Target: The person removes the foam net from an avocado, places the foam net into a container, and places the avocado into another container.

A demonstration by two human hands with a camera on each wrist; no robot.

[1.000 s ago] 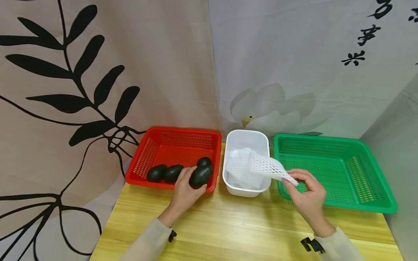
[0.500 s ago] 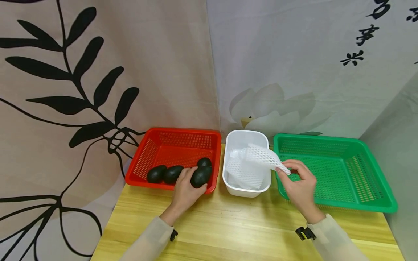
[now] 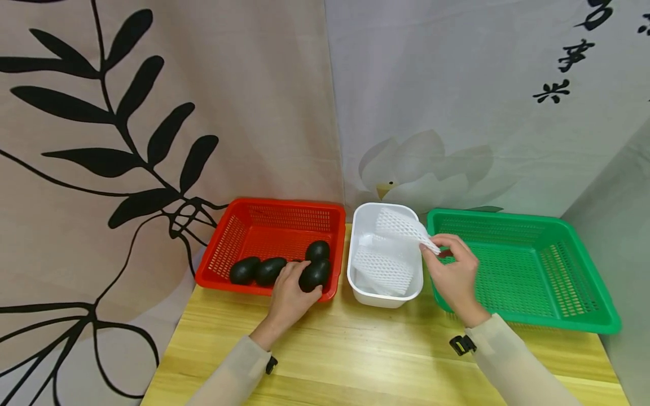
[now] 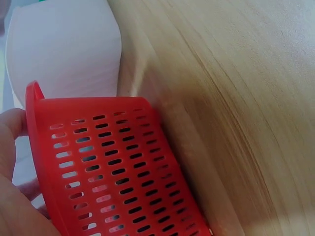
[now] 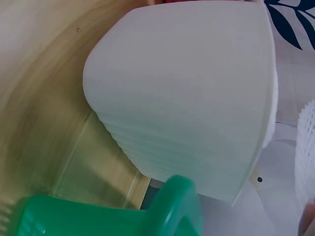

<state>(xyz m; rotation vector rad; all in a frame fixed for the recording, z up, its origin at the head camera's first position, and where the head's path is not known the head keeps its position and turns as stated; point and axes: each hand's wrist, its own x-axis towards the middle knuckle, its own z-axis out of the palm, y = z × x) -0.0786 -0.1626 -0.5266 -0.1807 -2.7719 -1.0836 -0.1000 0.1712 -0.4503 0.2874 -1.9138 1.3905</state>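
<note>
At the front right corner of the red basket (image 3: 291,204), my left hand (image 3: 290,296) grips a dark green avocado (image 3: 315,275). More avocados lie around it: two to its left (image 3: 257,271) and one just behind (image 3: 317,250). My right hand (image 3: 453,274) pinches one end of a white foam net sleeve (image 3: 401,225), whose other end reaches over the white bin (image 3: 384,301). Other white foam nets (image 3: 383,270) lie inside that bin. In the left wrist view, the basket's wall (image 4: 118,162) hides the gripped avocado. Only a fingertip (image 5: 309,219) of my right hand shows beside the net in the right wrist view.
A green basket (image 3: 523,318) stands right of the white bin, under my right hand's side. All three containers sit on a wooden table (image 3: 365,349), backed by a printed curtain (image 3: 284,101). A grey surface (image 3: 619,214) bounds the right side.
My right hand has moved left and away from me, carrying the foam net sleeve farther over the white bin. My left hand stays nearly in place with the avocado.
</note>
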